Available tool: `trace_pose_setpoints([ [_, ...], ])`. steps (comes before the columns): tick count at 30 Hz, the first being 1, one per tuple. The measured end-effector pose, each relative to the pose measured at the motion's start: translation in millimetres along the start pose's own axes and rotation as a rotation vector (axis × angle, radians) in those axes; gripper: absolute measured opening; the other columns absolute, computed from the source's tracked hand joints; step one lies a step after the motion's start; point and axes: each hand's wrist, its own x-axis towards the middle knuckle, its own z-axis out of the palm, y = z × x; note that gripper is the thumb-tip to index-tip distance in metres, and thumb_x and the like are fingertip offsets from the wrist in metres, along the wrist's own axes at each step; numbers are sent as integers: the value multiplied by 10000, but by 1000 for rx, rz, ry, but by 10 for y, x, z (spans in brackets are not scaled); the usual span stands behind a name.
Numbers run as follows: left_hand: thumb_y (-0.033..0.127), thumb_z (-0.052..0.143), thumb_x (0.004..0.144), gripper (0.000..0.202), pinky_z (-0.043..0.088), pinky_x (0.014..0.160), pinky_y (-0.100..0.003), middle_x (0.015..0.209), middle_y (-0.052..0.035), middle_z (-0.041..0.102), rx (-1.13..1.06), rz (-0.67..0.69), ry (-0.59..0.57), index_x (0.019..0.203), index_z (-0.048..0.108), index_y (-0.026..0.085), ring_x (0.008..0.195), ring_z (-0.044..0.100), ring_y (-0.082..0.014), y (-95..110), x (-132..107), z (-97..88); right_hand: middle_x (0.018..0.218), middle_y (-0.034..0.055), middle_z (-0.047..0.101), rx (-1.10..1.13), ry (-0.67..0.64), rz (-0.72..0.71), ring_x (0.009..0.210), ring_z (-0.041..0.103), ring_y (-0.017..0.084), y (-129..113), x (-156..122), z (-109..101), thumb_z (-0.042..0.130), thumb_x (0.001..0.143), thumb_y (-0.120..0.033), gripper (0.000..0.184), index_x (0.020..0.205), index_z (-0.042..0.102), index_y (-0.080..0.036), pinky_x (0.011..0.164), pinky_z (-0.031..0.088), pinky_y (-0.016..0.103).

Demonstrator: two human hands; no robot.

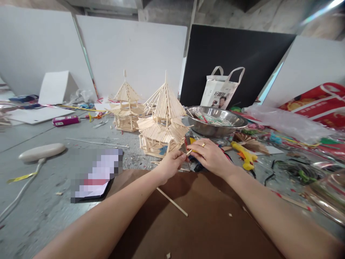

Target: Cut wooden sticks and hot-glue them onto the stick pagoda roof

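My left hand (174,162) is closed, pinching a short thin wooden stick (189,152) that pokes out past the thumb. Right beside it, my right hand (209,154), with a ring on one finger, is curled with its fingertips close to the stick's end. Red and yellow parts show by those fingertips, but what this hand grips is hidden. Just behind both hands stands a small pavilion model (165,126) built of wooden sticks, with a pointed roof and a wider lower roof. A loose stick (172,202) lies on the brown board (161,237) below my left forearm.
A second stick pavilion (126,108) stands farther back. Right of the models are a metal bowl (215,130), a white bag (219,90) and a yellow glue gun (245,156). A phone (99,176) and a white corded device (41,152) lie left.
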Motion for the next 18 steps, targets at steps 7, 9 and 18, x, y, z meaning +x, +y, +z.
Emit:
trace_pose_setpoints([
  [7,372,457,768,246,174,394,-174,416,71,281,56,66,58,698,523,145,381,234,-40,-9,-11,24,793,52,627,-47,50,38,780,527,154,14,-41,70,364,850,-321,265,855,585,-175,752,334,270],
  [9,350,435,781,238,172,394,-176,414,71,274,90,49,53,697,520,144,382,228,-42,10,-16,36,784,49,626,-79,55,33,773,524,153,17,-61,64,364,851,-325,264,842,580,-173,751,320,270],
  [18,335,395,793,245,181,397,-179,417,69,279,148,63,42,689,508,145,384,233,-49,35,-27,59,740,43,622,-221,-20,37,773,511,150,-32,-57,-4,319,863,-353,317,803,581,-185,747,255,291],
])
